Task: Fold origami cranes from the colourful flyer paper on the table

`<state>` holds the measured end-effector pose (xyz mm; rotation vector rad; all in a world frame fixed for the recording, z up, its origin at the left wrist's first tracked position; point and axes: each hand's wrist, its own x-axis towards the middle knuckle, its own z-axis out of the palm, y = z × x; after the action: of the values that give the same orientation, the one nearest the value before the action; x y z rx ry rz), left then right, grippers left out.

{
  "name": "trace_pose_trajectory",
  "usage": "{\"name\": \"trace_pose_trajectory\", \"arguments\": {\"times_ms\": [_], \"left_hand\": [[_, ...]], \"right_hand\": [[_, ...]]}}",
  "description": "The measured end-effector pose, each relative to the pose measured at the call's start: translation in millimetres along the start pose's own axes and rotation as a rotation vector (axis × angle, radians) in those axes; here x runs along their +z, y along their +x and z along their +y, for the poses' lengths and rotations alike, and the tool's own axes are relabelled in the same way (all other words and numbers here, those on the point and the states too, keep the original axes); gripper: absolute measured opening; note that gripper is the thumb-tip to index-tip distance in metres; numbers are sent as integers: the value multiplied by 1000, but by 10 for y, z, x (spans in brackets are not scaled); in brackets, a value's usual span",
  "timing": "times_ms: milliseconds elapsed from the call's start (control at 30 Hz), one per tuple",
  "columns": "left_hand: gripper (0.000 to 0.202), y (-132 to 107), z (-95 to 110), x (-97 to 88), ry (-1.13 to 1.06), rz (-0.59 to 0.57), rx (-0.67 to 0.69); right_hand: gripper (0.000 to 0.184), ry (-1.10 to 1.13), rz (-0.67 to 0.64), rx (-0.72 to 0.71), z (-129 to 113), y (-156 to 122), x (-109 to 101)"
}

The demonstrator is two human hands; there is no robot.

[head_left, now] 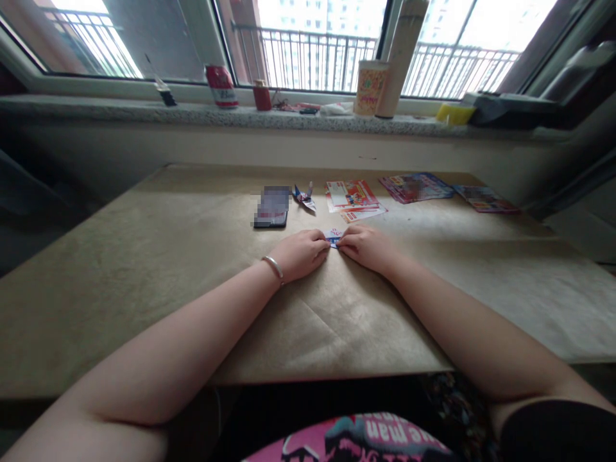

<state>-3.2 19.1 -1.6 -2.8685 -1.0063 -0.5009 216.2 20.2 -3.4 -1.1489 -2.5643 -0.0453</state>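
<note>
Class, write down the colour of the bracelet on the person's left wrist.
The bracelet is silver, a plain metal band; the head view shows it best.

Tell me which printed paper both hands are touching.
The small blue-and-white piece between the left hand and right hand; the other sheets lie farther back, untouched.

"What's worn on the arms?"

"A thin silver bangle circles the left wrist, just behind the left grip. Both forearms are bare past the elbows. A black sleeve covers the right upper arm."

"And the front?"

"The top is bright pink with white lettering. The word 'man' can be read and the rest is cut off. Teal and dark patches sit around the letters."

"Anything else?"

"A dark speckled fabric lies beside the pink. It's too dim to tell which garment it is."
</note>
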Motion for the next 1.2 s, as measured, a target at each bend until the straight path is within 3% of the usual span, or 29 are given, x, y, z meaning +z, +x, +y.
{"name": "trace_pose_trajectory", "arguments": {"times_ms": [200,567,933,1200], "left_hand": [[23,25,79,-11,29,0,-76],[24,69,78,-5,108,-3,-76],[24,88,65,16,99,-9,-110],[22,101,52,-3,149,-17,-129]], "right_hand": [[23,-22,-14,22,-1,8,-16],[26,-160,-3,32,-99,42,-27],[22,-114,53,10,-58,46,-16],[18,-22,74,165,-161,57,28]]}}
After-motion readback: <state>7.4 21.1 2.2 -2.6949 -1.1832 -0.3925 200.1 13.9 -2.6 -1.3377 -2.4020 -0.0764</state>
